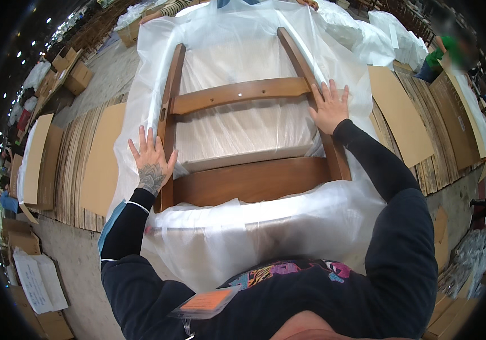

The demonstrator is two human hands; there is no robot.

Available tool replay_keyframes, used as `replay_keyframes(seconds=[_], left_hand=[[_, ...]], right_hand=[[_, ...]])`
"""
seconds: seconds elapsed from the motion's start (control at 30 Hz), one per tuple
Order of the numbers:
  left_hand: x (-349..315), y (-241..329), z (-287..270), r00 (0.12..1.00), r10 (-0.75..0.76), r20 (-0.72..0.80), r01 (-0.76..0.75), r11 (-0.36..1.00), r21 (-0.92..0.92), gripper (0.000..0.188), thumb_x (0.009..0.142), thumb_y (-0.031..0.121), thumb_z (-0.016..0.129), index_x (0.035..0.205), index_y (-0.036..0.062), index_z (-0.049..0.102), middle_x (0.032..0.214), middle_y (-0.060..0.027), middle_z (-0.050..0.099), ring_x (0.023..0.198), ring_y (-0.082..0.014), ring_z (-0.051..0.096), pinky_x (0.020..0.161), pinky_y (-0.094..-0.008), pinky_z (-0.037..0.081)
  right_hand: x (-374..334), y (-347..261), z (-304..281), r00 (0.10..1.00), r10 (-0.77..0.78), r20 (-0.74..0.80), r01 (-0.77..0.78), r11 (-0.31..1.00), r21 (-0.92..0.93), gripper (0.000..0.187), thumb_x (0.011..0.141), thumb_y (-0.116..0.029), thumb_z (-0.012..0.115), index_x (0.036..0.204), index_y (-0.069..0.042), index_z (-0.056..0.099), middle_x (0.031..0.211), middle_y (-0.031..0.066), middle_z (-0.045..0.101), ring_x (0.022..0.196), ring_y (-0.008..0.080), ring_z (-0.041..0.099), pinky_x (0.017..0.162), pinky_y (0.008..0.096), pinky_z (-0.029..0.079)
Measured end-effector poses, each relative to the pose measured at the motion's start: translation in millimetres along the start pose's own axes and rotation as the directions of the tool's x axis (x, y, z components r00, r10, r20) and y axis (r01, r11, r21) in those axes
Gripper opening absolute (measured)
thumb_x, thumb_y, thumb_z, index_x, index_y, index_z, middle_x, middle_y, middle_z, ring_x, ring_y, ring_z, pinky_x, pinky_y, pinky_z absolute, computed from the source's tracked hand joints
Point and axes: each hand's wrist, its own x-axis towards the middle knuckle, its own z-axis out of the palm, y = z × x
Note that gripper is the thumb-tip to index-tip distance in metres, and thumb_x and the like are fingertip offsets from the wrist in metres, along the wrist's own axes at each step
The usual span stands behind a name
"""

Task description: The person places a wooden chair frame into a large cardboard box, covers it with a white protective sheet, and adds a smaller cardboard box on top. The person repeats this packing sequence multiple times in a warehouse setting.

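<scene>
In front of me lies a brown wooden furniture frame (240,95), with two long side rails joined by a curved crossbar and a wide board (248,180) nearer to me. Translucent plastic sheeting (356,73) spreads beneath and around it, with white foam strips along the outer sides. A plastic-covered, box-like pale piece (248,136) sits inside the frame. My left hand (153,157) rests flat with spread fingers against the left rail. Against the right rail, my right hand (330,106) lies with fingers apart. Neither hand grips anything.
At the far side, another person's hand and striped sleeve (174,8) touch the sheeting. Flat cardboard (402,116) lies over wooden slats on both sides. Cardboard boxes (77,77) stand at the far left. White wrapped bundles (367,42) and a person in green (436,55) are at the far right.
</scene>
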Motion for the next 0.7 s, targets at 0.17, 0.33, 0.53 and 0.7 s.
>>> replay_keyframes(seconds=[0.17, 0.33, 0.53, 0.7], left_hand=[[7.3, 3.6, 4.6, 0.992, 0.126, 0.012, -0.127, 0.985, 0.120, 0.068, 0.095, 0.050, 0.049, 0.129, -0.0079, 0.058, 0.152, -0.0234, 0.038, 0.152, -0.0374, 0.012, 0.118, -0.0653, -0.002], [-0.5, -12.0, 26.1, 0.975, 0.164, -0.148, -0.151, 0.984, 0.092, 0.065, 0.095, 0.049, 0.050, 0.129, -0.0055, 0.059, 0.154, -0.0238, 0.036, 0.152, -0.0378, 0.012, 0.119, -0.0653, -0.001], [-94.2, -142.9, 75.2, 0.683, -0.630, 0.369, 0.580, 0.162, -0.799, 0.067, 0.097, 0.058, 0.051, 0.141, 0.0078, 0.052, 0.135, -0.0176, 0.052, 0.122, -0.0331, 0.050, 0.106, -0.0440, 0.040], [-182.3, -186.5, 120.9, 0.635, -0.449, 0.628, 0.518, -0.356, -0.778, 0.078, 0.095, 0.057, 0.056, 0.148, 0.0027, 0.040, 0.142, -0.0175, 0.053, 0.118, -0.0321, 0.061, 0.102, -0.0440, 0.049]], right_hand=[[2.9, -6.8, 15.2, 0.998, -0.027, -0.059, 0.025, 0.999, -0.026, 0.069, 0.097, -0.047, 0.045, 0.156, -0.014, 0.031, 0.161, 0.0151, 0.028, 0.153, 0.0360, 0.010, 0.117, 0.0681, -0.001], [-6.2, 1.8, 1.3, 0.995, 0.025, -0.100, -0.017, 0.997, 0.077, 0.071, 0.094, -0.050, 0.050, 0.156, -0.020, 0.032, 0.159, 0.0157, 0.031, 0.152, 0.0379, 0.013, 0.117, 0.0688, 0.004], [-90.7, 129.3, -40.1, 0.920, 0.371, -0.129, -0.050, 0.436, 0.899, 0.090, 0.087, -0.053, 0.066, 0.155, -0.008, 0.028, 0.151, 0.0206, 0.043, 0.136, 0.0346, 0.044, 0.111, 0.0554, 0.033], [-184.1, 123.3, -19.0, 0.827, 0.177, 0.534, -0.545, 0.022, 0.838, 0.105, 0.078, -0.054, 0.076, 0.154, 0.001, 0.028, 0.136, 0.0248, 0.058, 0.127, 0.0336, 0.054, 0.106, 0.0394, 0.042]])
